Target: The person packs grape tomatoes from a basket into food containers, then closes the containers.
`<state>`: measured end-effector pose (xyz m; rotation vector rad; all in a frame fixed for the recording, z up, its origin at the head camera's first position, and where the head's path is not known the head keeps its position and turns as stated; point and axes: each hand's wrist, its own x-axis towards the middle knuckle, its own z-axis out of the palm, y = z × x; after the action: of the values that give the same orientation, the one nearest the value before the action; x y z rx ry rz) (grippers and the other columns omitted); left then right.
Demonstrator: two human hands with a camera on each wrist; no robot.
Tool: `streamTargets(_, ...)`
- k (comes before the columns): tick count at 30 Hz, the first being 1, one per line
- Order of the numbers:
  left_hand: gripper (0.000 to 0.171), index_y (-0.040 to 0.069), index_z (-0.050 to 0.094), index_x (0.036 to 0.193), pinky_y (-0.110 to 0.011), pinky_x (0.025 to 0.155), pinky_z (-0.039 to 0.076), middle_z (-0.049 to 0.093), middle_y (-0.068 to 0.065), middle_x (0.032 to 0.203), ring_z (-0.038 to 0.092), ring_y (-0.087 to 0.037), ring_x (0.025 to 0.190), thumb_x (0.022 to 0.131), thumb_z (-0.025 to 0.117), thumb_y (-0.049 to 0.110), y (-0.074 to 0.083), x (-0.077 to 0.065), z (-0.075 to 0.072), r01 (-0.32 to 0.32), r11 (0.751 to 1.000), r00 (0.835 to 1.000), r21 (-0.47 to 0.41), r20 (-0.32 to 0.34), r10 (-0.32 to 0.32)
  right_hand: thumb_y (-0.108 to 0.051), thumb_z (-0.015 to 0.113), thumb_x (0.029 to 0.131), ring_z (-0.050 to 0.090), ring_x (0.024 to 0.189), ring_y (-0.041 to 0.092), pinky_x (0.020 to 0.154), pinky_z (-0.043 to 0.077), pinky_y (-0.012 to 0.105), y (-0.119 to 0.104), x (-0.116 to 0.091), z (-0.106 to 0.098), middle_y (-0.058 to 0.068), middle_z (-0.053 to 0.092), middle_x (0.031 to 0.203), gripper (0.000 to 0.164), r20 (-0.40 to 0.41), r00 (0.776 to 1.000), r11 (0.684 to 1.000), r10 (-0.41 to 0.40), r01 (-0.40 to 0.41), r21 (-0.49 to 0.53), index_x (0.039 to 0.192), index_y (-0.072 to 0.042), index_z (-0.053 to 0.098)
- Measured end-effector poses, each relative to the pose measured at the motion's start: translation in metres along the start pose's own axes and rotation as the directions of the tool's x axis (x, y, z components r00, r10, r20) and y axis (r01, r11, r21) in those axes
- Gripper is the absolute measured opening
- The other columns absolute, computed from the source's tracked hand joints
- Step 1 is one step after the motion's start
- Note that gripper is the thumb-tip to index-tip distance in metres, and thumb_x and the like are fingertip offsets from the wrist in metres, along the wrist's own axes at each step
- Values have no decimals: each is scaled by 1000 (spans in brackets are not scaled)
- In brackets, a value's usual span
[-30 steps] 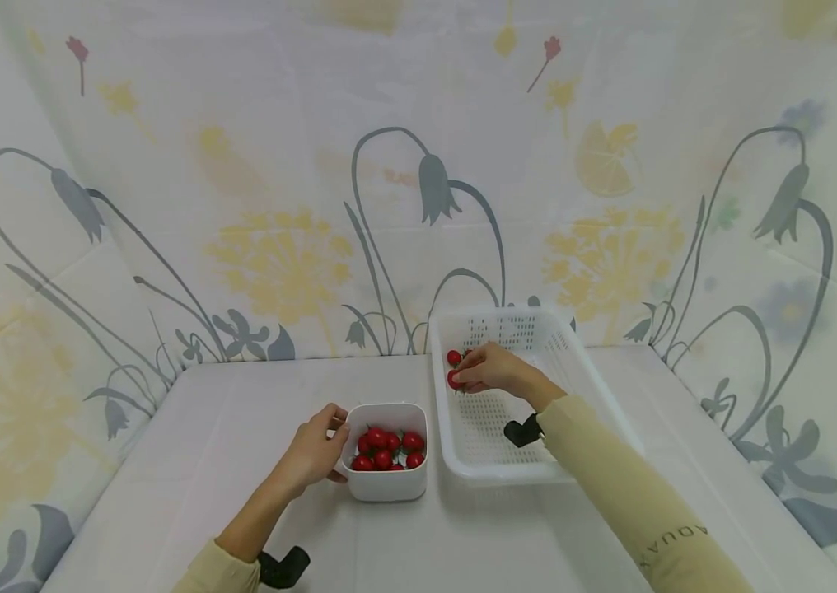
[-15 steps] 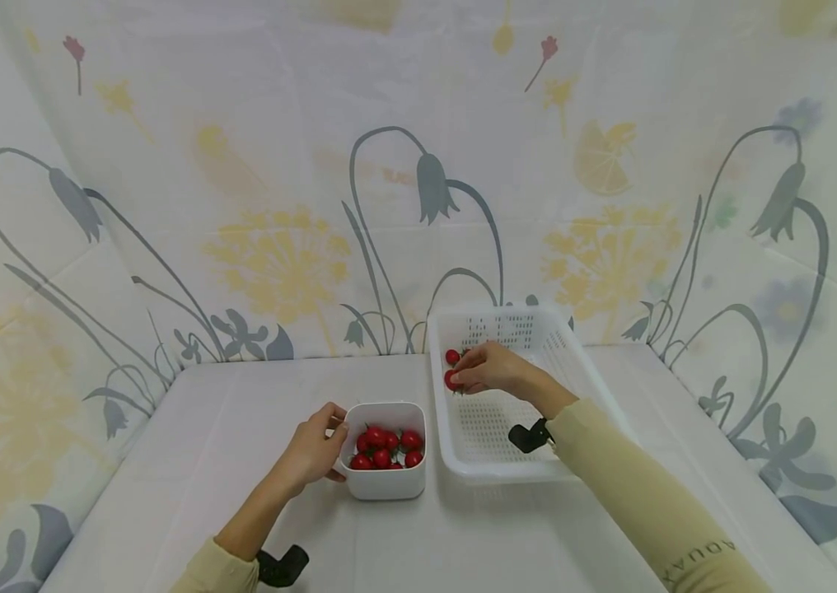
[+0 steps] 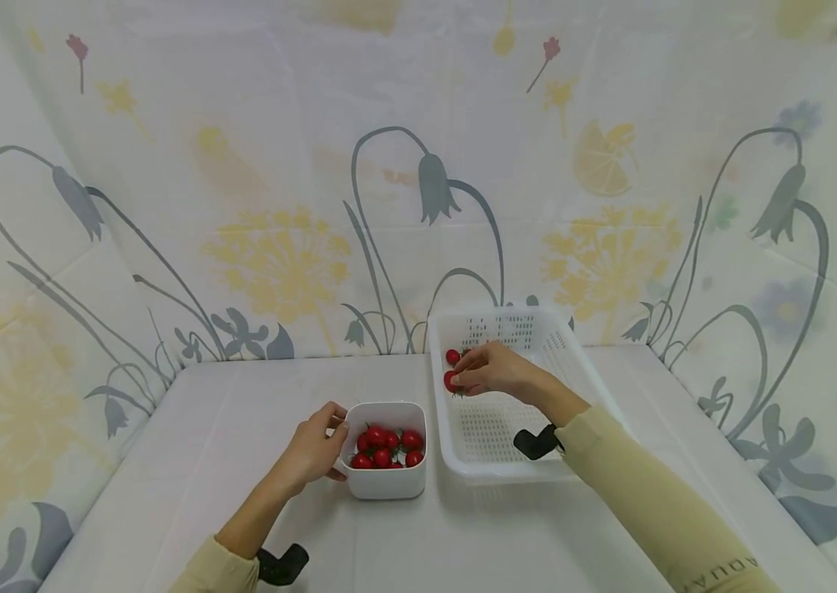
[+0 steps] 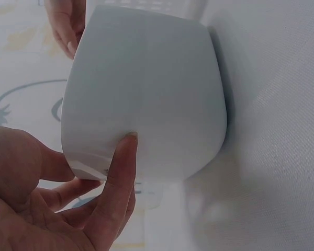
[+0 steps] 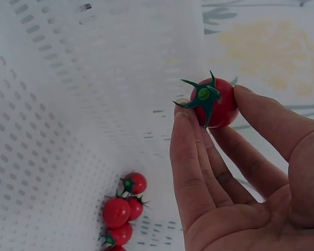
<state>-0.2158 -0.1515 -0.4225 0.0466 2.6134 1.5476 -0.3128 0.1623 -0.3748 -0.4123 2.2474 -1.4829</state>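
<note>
Between thumb and fingertips of my right hand [image 3: 496,371] is a red cherry tomato [image 5: 224,107] with a green calyx, held above the floor of the white perforated basket [image 3: 478,473]. Below it in the right wrist view, several more cherry tomatoes [image 5: 116,212] lie clustered along the basket's side. My left hand [image 3: 315,449] grips the left side of a small white square box [image 3: 387,484]; in the left wrist view its fingers bend around the box's corner, one fingertip [image 4: 129,140] pressing the outer wall. Several red tomatoes [image 3: 381,457] cover much of the box's bottom.
Box and basket stand side by side on a white-covered table [image 3: 240,412], the basket to the right and reaching farther back. A flower-printed cloth [image 3: 278,165] rises behind the table and along both sides.
The right forearm has swung slightly to the right and its wrist has turned a little, while the pinched cherry tomato stays nearly in place. The left hand and box stay put.
</note>
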Motion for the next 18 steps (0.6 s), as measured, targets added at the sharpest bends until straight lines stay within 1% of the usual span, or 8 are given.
streamTargets(4, 18, 0, 55, 120, -38, 51, 63, 58, -29, 131, 64, -45, 109, 105, 48, 7, 1, 0, -1, -6, 1000, 1000, 1, 3, 6, -10, 72, 95, 72, 98, 33, 96, 60, 44, -5, -5, 4, 15, 73, 109, 31, 1, 1000, 1000, -21, 21, -6, 120, 8, 67)
streamTargets(5, 18, 0, 56, 120, -38, 51, 63, 58, -28, 132, 64, -44, 109, 105, 49, 7, 1, 0, -1, 2, 1000, 1000, -3, 0, -2, -10, 72, 95, 72, 97, 32, 95, 61, 43, -6, -6, 5, 15, 73, 109, 30, -2, 1000, 1000, -21, 21, -6, 119, 7, 68)
streamTargets(7, 18, 0, 55, 121, -37, 51, 63, 58, -29, 132, 64, -44, 109, 105, 48, 7, 2, 0, -1, -5, 1000, 1000, 2, 5, 5, -10, 72, 95, 72, 99, 34, 93, 61, 41, -9, -9, 8, 15, 73, 109, 30, 0, 999, 999, -33, 33, -10, 119, 7, 69)
streamTargets(9, 18, 0, 55, 121, -37, 51, 63, 58, -28, 132, 63, -44, 110, 105, 48, 7, 2, 0, -1, -4, 1000, 1000, 4, 4, 4, -10, 72, 94, 72, 98, 34, 92, 62, 39, -12, -11, 10, 14, 73, 108, 29, -1, 999, 999, -40, 40, -15, 118, 6, 70)
streamTargets(13, 18, 1, 56, 120, -38, 52, 63, 58, -27, 132, 64, -43, 110, 105, 49, 7, 1, 0, 0, 6, 1000, 1000, 0, 2, -6, -13, 73, 94, 73, 96, 30, 92, 62, 39, -16, -14, 15, 13, 73, 108, 29, 8, 999, 998, -49, 49, -29, 117, 5, 70)
streamTargets(16, 18, 0, 55, 120, -38, 51, 63, 58, -28, 132, 64, -43, 109, 105, 49, 7, 0, 0, 0, 0, 1000, 1000, 5, 5, 0, -14, 73, 94, 73, 95, 28, 93, 61, 39, -17, -16, 18, 13, 73, 109, 30, 18, 998, 997, -61, 62, -41, 118, 4, 70)
streamTargets(18, 18, 0, 55, 121, -38, 52, 63, 58, -28, 132, 64, -43, 109, 105, 49, 7, 0, 0, -1, 4, 1000, 1000, 2, 4, -4, -13, 73, 94, 73, 95, 29, 94, 61, 41, -18, -17, 20, 13, 73, 108, 30, 26, 997, 997, -70, 71, -34, 118, 5, 70)
